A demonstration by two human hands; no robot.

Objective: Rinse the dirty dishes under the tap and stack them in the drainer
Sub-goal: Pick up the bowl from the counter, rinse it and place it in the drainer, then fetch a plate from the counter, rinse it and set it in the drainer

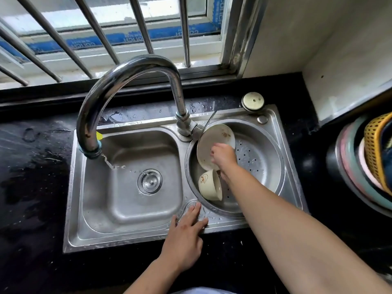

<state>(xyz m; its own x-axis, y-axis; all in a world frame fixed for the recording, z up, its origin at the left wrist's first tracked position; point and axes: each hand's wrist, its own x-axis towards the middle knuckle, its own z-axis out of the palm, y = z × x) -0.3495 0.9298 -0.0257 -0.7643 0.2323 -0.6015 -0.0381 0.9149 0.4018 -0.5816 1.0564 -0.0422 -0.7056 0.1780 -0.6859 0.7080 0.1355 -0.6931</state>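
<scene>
A cream plate stands on edge against the left wall of the round perforated steel drainer in the right basin. My right hand grips the plate's lower right rim. Below it a cream bowl with a small orange picture lies on its side in the drainer. My left hand rests flat with straight fingers on the sink's front rim, between the two basins. The tap curves over the left basin, and a thin stream of water runs from its spout.
The black countertop around the sink is wet. Stacked coloured basins and a yellow basket stand at the right edge. A round metal cap sits behind the drainer. Window bars run along the back.
</scene>
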